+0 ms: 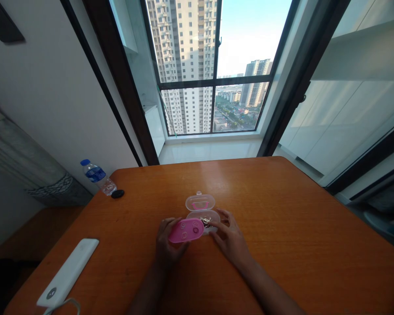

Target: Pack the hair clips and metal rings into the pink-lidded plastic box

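My left hand (172,239) grips a pink oval plastic piece (185,230), which has several small round marks and lies tilted over the case. Behind it on the table stands a clear plastic case (200,203) with a pink insert inside. A small shiny metal item (205,221) lies at the case's near edge, partly hidden by the pink piece. The spread fingertips of my right hand (230,234) touch the clear case beside the metal item.
The wooden table (282,218) has a water bottle (95,176) and a black round cap (117,194) at its far left. A white power bank (67,272) with a cable lies at the near left. A tall window stands beyond the table.
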`<state>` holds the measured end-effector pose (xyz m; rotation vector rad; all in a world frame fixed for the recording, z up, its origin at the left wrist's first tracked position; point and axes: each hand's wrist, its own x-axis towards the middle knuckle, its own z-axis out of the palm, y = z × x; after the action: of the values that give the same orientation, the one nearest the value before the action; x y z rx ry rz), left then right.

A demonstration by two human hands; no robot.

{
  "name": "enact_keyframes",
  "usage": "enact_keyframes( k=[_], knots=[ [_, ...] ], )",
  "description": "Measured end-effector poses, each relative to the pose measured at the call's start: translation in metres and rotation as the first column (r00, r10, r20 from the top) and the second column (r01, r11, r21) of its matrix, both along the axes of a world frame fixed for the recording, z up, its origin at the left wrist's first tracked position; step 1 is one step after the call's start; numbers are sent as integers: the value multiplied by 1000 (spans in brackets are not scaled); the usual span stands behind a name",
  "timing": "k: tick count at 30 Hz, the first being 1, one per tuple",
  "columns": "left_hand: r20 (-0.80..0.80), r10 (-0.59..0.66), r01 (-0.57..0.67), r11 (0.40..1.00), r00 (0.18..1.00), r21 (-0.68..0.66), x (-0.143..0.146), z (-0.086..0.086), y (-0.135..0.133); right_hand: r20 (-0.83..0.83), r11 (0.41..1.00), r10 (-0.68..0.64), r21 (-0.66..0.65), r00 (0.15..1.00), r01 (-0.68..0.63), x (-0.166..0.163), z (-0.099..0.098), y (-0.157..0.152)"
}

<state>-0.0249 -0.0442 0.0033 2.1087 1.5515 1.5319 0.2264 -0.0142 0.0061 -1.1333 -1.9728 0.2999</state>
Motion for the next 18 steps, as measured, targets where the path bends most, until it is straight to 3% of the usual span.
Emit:
enact_keyframes(
  k=[4, 9, 14, 16, 18],
  knots=[
    [-25, 107, -106, 994, 994, 35, 0, -6, 4, -56, 995, -60, -77, 997, 55, 9, -4, 11],
    [-79, 176, -175, 984, 981, 17, -2, -15, 11, -12, 974, -211, -86, 977, 210, 20, 0, 25],
    [-56, 190, -190, 982, 980, 7, -2, -18, 15, 43, 944, -330, 43, 943, 328, 18, 12, 22],
    [-44, 166, -166, 986, 985, 1, -2, -16, 15, 8, 950, -298, 105, 955, 295, 7, 16, 12],
    [-38, 128, -128, 992, 991, 10, -1, -14, 14, -48, 982, -163, 90, 985, 167, -9, 19, -2]
  ],
)
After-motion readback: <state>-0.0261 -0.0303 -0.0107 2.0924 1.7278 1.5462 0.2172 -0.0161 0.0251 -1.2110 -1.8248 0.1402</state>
